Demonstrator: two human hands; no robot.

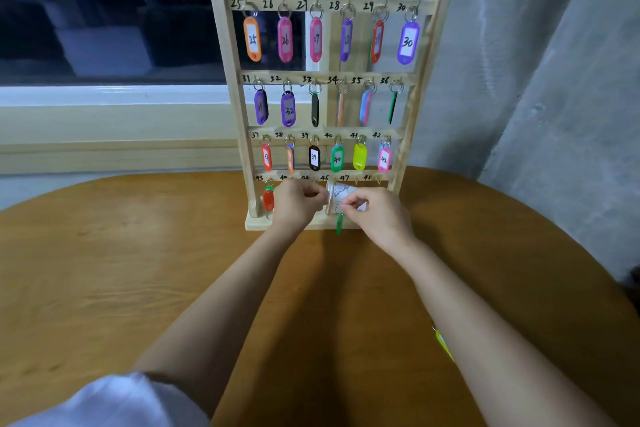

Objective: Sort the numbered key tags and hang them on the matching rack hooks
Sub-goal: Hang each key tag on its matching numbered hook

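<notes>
A wooden key rack (238, 104) stands on a round wooden bench (138, 253), its upper three rows full of coloured tags. At the bottom row, the right hand (377, 215) pinches the ring of a green tag (339, 224), which dangles below hook 47. The left hand (298, 201) is curled near hooks 45 and 46; I cannot tell whether it holds anything. A red tag (268, 199) hangs on hook 43.

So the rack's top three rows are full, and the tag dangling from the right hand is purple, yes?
Not purple: the head view shows the tag dangling from the right hand is green. The top three rows of the rack are full.
</notes>
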